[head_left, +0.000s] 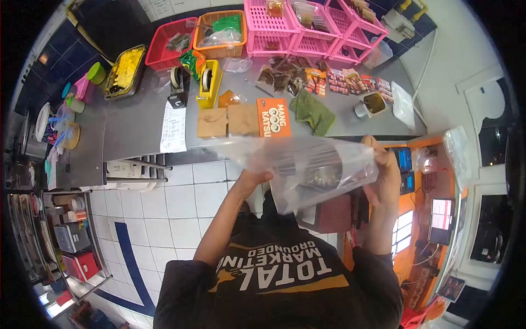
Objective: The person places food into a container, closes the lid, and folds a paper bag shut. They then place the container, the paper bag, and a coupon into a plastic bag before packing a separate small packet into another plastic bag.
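A clear plastic bag (323,170) is stretched between my two hands, in front of the counter's edge. My left hand (255,178) holds its left side, with the thumb in sight and the other fingers partly hidden behind the plastic. At the bag's right end, my right hand (383,167) is closed on the edge. Through the film something pale shows, but I cannot make out what it is. Just beyond the bag on the counter sit a brown cardboard box (227,120) and an orange printed box (274,117). A green cloth (312,112) lies crumpled beside them.
On the steel counter (134,123) are a receipt (174,126), a yellow tape dispenser (209,85), sachets (337,82) and a metal container (370,104). Behind stand an orange basket (220,34) and pink racks (315,27). A shelf rack (74,241) is at left.
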A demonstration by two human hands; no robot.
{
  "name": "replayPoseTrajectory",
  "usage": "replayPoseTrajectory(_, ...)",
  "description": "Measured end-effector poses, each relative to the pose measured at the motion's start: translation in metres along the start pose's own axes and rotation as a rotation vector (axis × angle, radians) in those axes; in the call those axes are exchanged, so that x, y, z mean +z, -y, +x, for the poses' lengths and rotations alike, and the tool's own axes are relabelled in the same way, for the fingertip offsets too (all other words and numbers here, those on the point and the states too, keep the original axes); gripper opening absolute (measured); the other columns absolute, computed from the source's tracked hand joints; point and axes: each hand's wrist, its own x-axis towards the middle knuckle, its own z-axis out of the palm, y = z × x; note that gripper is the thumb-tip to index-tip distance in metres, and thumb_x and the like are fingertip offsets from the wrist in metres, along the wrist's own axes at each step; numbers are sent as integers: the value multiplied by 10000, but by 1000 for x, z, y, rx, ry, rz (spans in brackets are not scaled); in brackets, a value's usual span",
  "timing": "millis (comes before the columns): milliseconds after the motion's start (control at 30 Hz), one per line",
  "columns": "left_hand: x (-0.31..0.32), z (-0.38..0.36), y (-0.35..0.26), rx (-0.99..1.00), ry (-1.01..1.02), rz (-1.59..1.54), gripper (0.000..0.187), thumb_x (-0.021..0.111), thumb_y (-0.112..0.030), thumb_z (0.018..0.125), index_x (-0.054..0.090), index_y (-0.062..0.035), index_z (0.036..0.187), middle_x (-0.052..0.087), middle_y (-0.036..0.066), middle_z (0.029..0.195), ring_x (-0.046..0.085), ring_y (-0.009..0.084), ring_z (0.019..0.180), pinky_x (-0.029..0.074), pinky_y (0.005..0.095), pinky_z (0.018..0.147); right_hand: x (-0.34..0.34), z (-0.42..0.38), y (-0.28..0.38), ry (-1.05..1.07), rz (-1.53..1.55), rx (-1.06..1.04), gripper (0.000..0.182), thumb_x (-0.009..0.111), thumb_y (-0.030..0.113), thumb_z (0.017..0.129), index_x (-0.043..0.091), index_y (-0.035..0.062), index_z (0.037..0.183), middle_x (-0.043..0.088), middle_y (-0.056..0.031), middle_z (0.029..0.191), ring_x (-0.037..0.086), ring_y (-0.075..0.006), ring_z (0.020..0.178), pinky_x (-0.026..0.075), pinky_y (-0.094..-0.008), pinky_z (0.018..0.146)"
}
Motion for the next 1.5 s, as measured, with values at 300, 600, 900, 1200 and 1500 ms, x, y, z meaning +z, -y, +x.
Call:
replayPoseTrajectory(300, -14, -72, -31, -61, -86, -155, 201, 684, -181, 929, 645, -99, 1109, 663, 43, 874, 608, 161, 755, 479, 299, 671, -11, -5, -69, -350, 35, 1, 191, 426, 245, 1008, 540, 94, 988, 570, -30, 884, 591, -147, 807, 559, -346, 723)
replayPoseTrajectory(600, -16, -117, -42, -377, -355, -316, 192, 692, -122, 921, 679, -45, 1096, 665, 15, 842, 611, 127, 697, 509, 251, 634, -72, -29, -181, -369, -678, -70, 180, 551, 225, 994, 559, 46, 989, 628, -102, 912, 625, -257, 800, 527, -373, 750)
replayPoseTrajectory(900, 19, -114, 5, -422, -361, 215, 184, 763, -199, 871, 680, -40, 831, 636, 15, 749, 575, 101, 640, 459, 263, 567, 36, -80, -254, 217, -217, 254, 227, 759, 219, 901, 620, 55, 976, 669, -27, 821, 593, -62, 691, 486, -232, 598)
replayPoseTrajectory(1200, -14, -120, 21, -477, -284, -117, 206, 706, -188, 901, 663, -27, 1022, 696, 86, 957, 677, 170, 816, 548, 290, 731, 9, -72, -279, -31, 43, 305, 133, 680, 138, 948, 578, 67, 898, 616, -5, 772, 596, -74, 704, 511, -230, 635)
replayPoseTrajectory(1500, -22, -103, 59, -528, -475, 105, 226, 674, -81, 887, 677, -11, 1101, 690, 53, 903, 654, 138, 745, 521, 275, 643, -48, -77, -324, -126, -682, -54, 135, 627, 97, 884, 540, 51, 791, 549, -45, 681, 508, -122, 566, 422, -307, 523)
